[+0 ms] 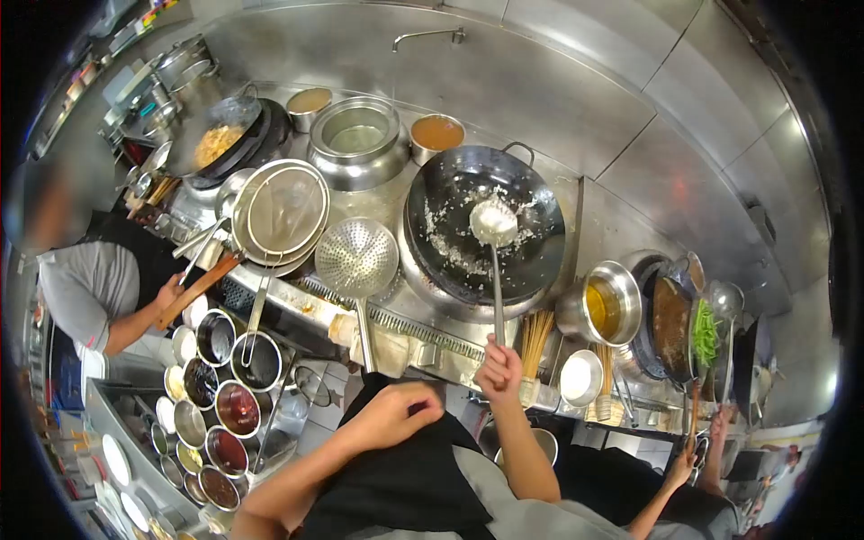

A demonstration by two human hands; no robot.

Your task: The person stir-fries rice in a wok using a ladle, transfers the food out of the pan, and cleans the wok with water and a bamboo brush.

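Observation:
My right hand (pixel 498 371) is wrapped round the upper end of a long-handled ladle (pixel 498 279). The ladle's bowl rests inside a black wok (pixel 531 261), among small white chopped bits scattered over its base and side. My left hand (pixel 400 414) hovers in front of my black apron, fingers curled loosely, with nothing visible in it. Just beyond that hand is the handle of a perforated skimmer (pixel 356 256), which lies on the stove edge left of the wok.
Behind the wok stand a large metal pot (pixel 358 144) and a pan of orange liquid (pixel 437 135). A pot of yellow oil (pixel 621 310) is at right. Sauce containers (pixel 238 407) fill the left counter. Co-workers stand on both sides, the left one holding a wooden handle (pixel 198 292).

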